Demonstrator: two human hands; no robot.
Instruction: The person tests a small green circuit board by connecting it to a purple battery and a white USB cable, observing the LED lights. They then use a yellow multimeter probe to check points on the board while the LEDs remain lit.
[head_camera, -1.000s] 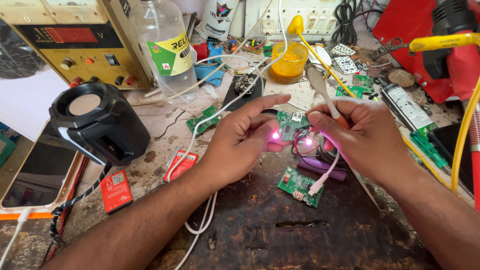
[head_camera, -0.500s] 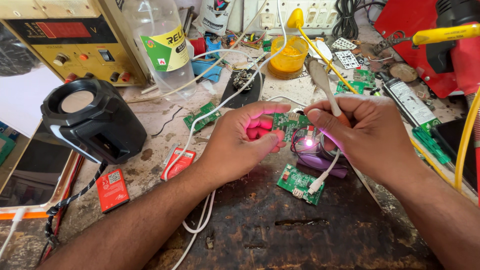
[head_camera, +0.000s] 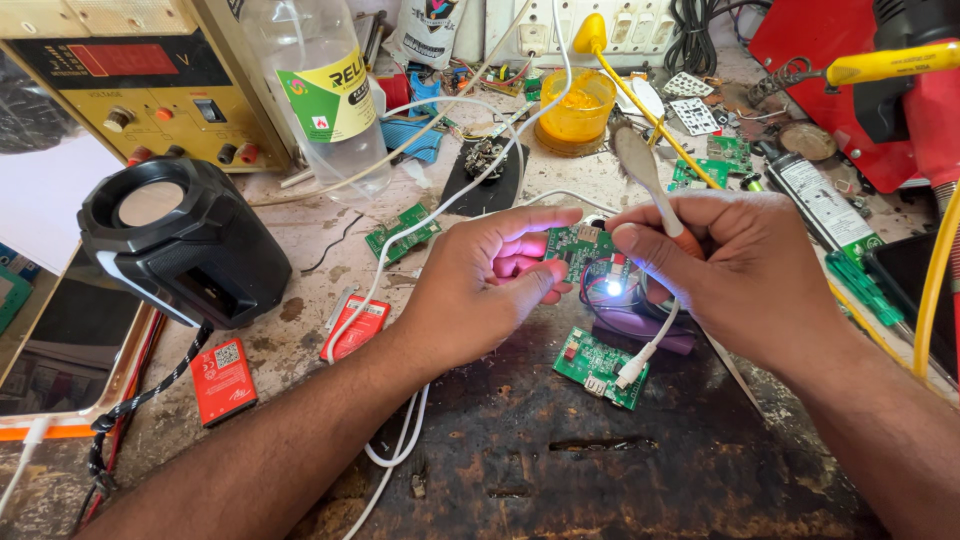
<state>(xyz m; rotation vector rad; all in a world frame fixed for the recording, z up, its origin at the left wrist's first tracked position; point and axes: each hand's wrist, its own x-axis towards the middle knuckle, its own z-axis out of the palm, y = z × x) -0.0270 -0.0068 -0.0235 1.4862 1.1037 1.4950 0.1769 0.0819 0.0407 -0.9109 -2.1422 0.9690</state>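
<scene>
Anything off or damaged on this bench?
Worn, not broken. The dark mat is scorched and pitted with rusty patches. Loose green boards and red packs lie scattered at odd angles. The left hand and right hand hold a small board beside a lit LED.

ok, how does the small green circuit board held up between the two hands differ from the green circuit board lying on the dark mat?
The held green circuit board is pinched off the bench between the left hand and right hand; the lying green circuit board rests flat on the dark mat. A bright light glows beside the held one; the lying one shows none. A white cable plug overlaps the lying board. Both are small and green.
</scene>
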